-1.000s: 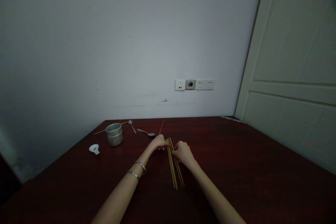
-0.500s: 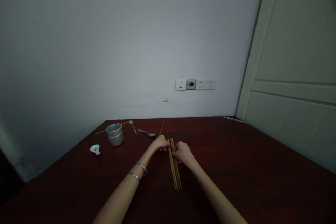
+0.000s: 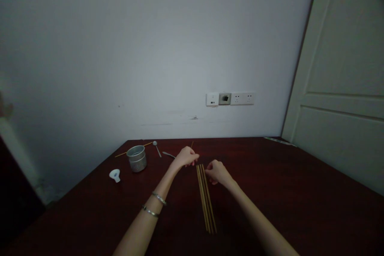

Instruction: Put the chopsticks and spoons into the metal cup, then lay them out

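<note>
Several wooden chopsticks (image 3: 205,200) lie side by side on the dark red table (image 3: 270,192), their far ends roughly level. My left hand (image 3: 186,157) hovers just left of those far ends, fingers loosely curled and apart from the sticks, with nothing seen in them. At the right edge of the row, my right hand (image 3: 219,173) is curled, thumb and fingertips against the rightmost chopstick near its far end. Its lower fingers are partly hidden. Behind my left hand, the tip of another chopstick (image 3: 192,144) shows, and a metal spoon (image 3: 168,154) is partly covered by it.
To the left stands a metal cup (image 3: 137,160), with a chopstick (image 3: 120,154) lying behind it. A small long-handled spoon (image 3: 157,149) rests beside that, and a white spoon (image 3: 115,175) lies nearer me. The wall with sockets (image 3: 230,99) borders the table's back edge.
My left hand has let go of the chopsticks and moved up and away from their ends. The sticks, splayed a second ago, now lie together in an even row. The view has shifted slightly left.
</note>
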`<control>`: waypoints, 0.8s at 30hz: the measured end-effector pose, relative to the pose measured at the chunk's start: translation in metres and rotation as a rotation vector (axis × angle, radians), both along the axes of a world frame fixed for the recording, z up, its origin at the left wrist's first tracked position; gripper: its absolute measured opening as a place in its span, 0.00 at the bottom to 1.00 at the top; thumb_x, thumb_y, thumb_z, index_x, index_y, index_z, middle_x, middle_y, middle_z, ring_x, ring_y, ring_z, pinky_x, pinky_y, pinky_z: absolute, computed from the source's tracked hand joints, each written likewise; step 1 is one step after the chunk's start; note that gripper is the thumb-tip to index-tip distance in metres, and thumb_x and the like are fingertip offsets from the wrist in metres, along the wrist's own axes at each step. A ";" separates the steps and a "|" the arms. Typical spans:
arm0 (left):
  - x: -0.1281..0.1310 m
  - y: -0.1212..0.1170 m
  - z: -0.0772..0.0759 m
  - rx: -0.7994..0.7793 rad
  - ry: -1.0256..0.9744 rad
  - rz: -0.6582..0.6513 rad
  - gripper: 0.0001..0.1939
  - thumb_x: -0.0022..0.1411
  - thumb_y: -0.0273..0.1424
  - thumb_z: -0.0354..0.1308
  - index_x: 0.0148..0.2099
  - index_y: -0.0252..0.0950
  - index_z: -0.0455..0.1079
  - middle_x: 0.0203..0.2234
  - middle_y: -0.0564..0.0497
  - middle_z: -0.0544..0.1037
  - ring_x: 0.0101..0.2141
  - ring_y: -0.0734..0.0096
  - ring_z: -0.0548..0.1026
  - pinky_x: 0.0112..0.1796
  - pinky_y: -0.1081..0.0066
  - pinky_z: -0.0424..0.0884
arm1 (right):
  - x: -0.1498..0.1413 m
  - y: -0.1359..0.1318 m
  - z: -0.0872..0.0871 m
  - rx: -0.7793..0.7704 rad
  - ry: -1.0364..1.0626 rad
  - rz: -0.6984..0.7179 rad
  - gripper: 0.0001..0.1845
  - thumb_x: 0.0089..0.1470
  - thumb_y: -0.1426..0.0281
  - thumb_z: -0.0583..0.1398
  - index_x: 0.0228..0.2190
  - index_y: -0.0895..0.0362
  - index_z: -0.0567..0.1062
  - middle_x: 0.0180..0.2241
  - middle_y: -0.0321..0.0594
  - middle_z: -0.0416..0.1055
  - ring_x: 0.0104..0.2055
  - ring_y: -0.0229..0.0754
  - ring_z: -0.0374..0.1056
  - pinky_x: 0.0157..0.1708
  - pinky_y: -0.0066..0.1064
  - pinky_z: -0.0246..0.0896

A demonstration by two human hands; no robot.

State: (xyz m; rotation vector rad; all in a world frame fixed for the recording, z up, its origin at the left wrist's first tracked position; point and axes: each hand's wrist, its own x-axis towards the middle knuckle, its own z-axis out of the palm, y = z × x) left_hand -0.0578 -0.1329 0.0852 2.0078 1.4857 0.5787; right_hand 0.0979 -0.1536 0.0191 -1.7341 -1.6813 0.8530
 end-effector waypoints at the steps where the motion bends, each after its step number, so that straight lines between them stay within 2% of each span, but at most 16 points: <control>1: -0.003 -0.008 0.019 0.113 -0.033 0.019 0.15 0.52 0.35 0.49 0.23 0.30 0.70 0.12 0.52 0.69 0.13 0.79 0.62 0.18 0.78 0.58 | 0.000 0.008 0.003 0.004 -0.008 0.020 0.08 0.42 0.72 0.56 0.27 0.63 0.70 0.21 0.44 0.72 0.17 0.38 0.68 0.13 0.23 0.62; 5: -0.032 -0.037 0.092 0.596 -0.154 0.235 0.19 0.56 0.40 0.46 0.28 0.31 0.71 0.15 0.52 0.70 0.19 0.76 0.67 0.24 0.77 0.60 | -0.008 0.047 0.010 0.044 -0.064 0.073 0.07 0.41 0.74 0.54 0.23 0.62 0.72 0.19 0.43 0.72 0.17 0.37 0.68 0.15 0.23 0.61; 7: -0.059 -0.038 0.120 0.744 -0.155 0.350 0.20 0.56 0.42 0.45 0.30 0.31 0.71 0.15 0.52 0.70 0.20 0.76 0.66 0.25 0.77 0.60 | -0.015 0.067 0.009 0.068 -0.084 0.069 0.08 0.40 0.75 0.54 0.23 0.62 0.73 0.20 0.42 0.73 0.17 0.36 0.68 0.16 0.22 0.61; 9: -0.095 -0.023 0.139 0.825 -0.129 0.455 0.21 0.56 0.42 0.44 0.31 0.31 0.71 0.16 0.52 0.70 0.20 0.76 0.67 0.25 0.77 0.60 | -0.023 0.085 0.007 0.067 -0.082 0.064 0.09 0.41 0.75 0.54 0.24 0.62 0.74 0.20 0.42 0.73 0.17 0.35 0.67 0.17 0.21 0.60; 11: -0.138 0.006 0.146 0.841 -0.056 0.550 0.21 0.56 0.42 0.44 0.32 0.31 0.71 0.18 0.52 0.72 0.21 0.75 0.67 0.25 0.77 0.60 | -0.030 0.101 0.004 0.053 -0.078 0.064 0.09 0.42 0.75 0.54 0.25 0.61 0.74 0.21 0.41 0.73 0.17 0.34 0.67 0.17 0.20 0.59; 14: -0.203 0.060 0.133 0.696 0.083 0.663 0.19 0.55 0.40 0.45 0.32 0.31 0.71 0.19 0.50 0.73 0.21 0.74 0.68 0.24 0.77 0.59 | -0.038 0.121 -0.001 0.055 -0.107 0.058 0.09 0.44 0.74 0.54 0.27 0.61 0.74 0.22 0.42 0.73 0.19 0.34 0.68 0.18 0.20 0.59; 17: -0.255 0.101 0.099 0.479 0.263 0.749 0.14 0.53 0.36 0.48 0.29 0.32 0.71 0.22 0.48 0.75 0.23 0.71 0.70 0.25 0.76 0.60 | -0.045 0.136 -0.005 0.074 -0.169 0.038 0.09 0.44 0.73 0.55 0.27 0.61 0.74 0.25 0.44 0.74 0.23 0.37 0.70 0.22 0.22 0.59; 20: -0.288 0.122 0.054 0.339 0.456 0.760 0.10 0.51 0.33 0.51 0.27 0.33 0.70 0.27 0.45 0.76 0.30 0.66 0.72 0.28 0.75 0.60 | -0.051 0.148 -0.007 0.098 -0.249 0.025 0.09 0.44 0.71 0.56 0.28 0.61 0.74 0.30 0.47 0.73 0.31 0.41 0.71 0.28 0.25 0.61; 24: -0.307 0.133 0.005 0.187 0.536 0.589 0.03 0.47 0.28 0.54 0.25 0.34 0.68 0.29 0.46 0.76 0.34 0.65 0.71 0.32 0.75 0.61 | -0.061 0.158 -0.008 0.119 -0.369 0.040 0.13 0.45 0.67 0.56 0.32 0.61 0.73 0.37 0.52 0.72 0.40 0.48 0.69 0.35 0.32 0.61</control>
